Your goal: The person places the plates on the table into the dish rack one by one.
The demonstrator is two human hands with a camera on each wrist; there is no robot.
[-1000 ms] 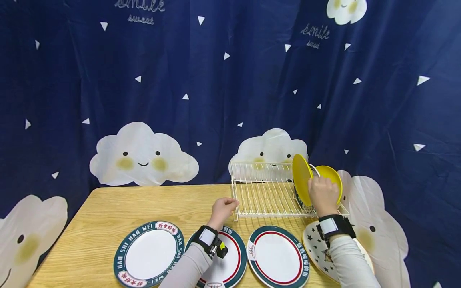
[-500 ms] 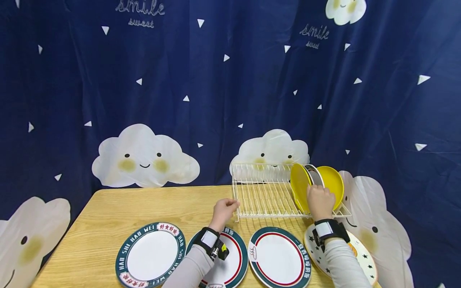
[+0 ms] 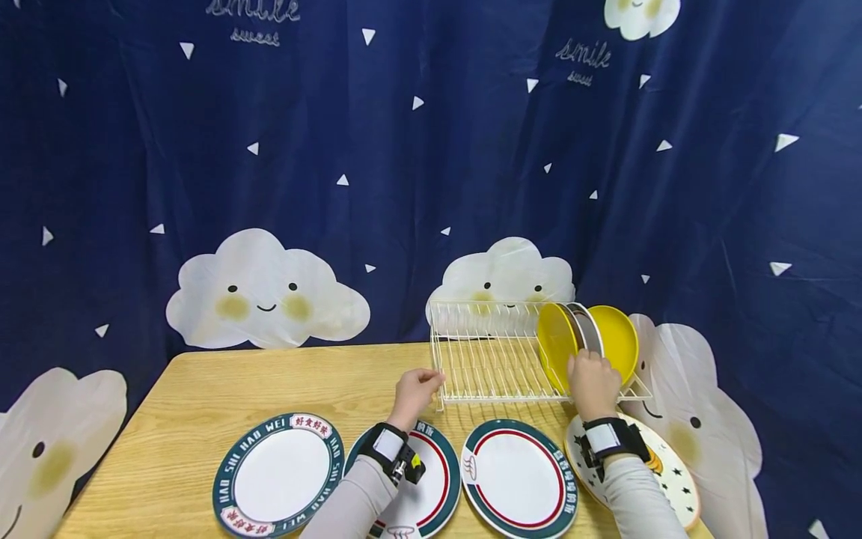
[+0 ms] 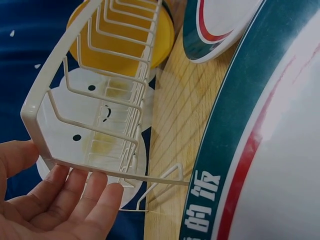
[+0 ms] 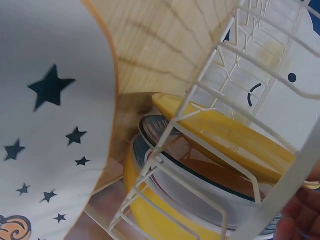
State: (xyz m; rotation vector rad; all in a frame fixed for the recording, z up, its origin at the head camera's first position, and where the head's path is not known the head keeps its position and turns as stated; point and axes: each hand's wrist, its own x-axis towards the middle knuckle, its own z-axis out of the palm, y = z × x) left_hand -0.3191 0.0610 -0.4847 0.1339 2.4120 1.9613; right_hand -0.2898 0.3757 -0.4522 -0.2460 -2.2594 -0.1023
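Note:
My left hand (image 3: 412, 393) holds the left end of a white wire dish rack (image 4: 44, 76), thumb on one side of its frame and fingers on the other. My right hand (image 3: 592, 385) is at the rack's right part and pinches the rim of a yellow plate (image 3: 556, 346), as the right wrist view shows. This plate stands tilted between the wires. Just right of it, dark-rimmed white plates (image 3: 590, 329) stand close together, partly hidden. Another yellow plate (image 3: 621, 337) leans at the rack's right end.
Along the table's front lie a green-rimmed plate with lettering (image 3: 279, 475), two red-ringed plates, one (image 3: 431, 505) under my left forearm and one (image 3: 518, 479) beside it, and a star-patterned plate (image 3: 673, 468) under my right forearm. A blue curtain (image 3: 404, 172) hangs behind the wooden table (image 3: 303, 382).
The yellow plate in my right hand has moved down into the rack and slightly left, uncovering the plates behind it. My left hand has stayed on the rack.

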